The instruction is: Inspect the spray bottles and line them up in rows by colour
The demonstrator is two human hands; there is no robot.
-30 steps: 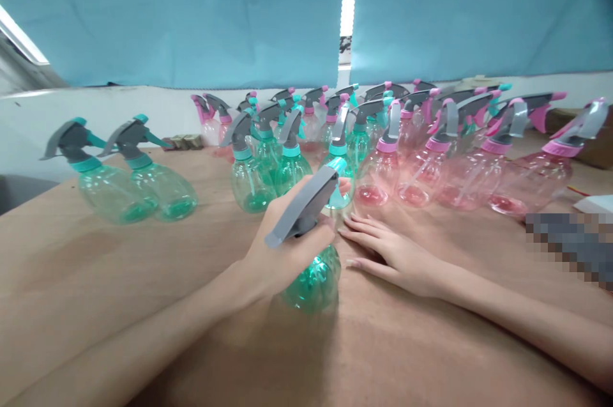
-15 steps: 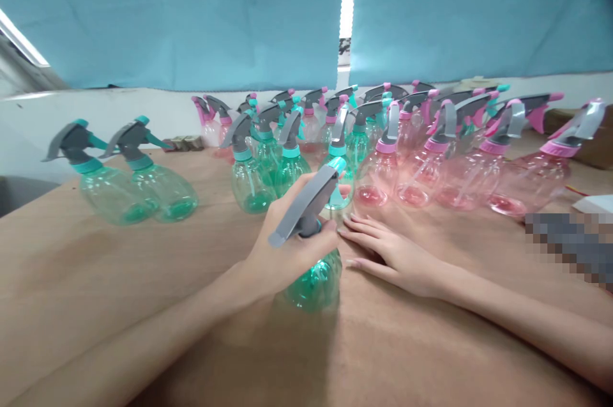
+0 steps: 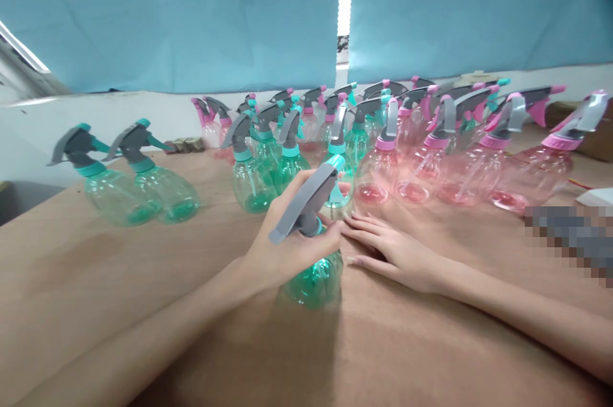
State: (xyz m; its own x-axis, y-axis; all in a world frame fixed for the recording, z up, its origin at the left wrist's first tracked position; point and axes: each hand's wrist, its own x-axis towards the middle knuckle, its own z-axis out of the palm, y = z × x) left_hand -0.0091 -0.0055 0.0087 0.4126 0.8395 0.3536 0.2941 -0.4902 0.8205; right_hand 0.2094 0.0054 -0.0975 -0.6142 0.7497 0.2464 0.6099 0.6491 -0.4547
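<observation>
My left hand (image 3: 287,247) is wrapped round the neck of a green spray bottle (image 3: 313,279) that stands on the brown table (image 3: 96,279). Its grey trigger head (image 3: 304,202) with a teal nozzle points away from me. My right hand (image 3: 397,250) lies flat on the table just right of the bottle, fingers stretched out and together, holding nothing. Its fingertips are close to my left hand's fingers.
Several green spray bottles (image 3: 261,167) and several pink ones (image 3: 460,164) stand crowded at the back of the table. Two green bottles (image 3: 138,186) stand apart at the left. A blue curtain (image 3: 191,11) hangs behind. A white object (image 3: 596,197) lies at the right edge.
Nothing has clearly moved on the table; the view has shifted slightly and my left hand still holds the green bottle upright.
</observation>
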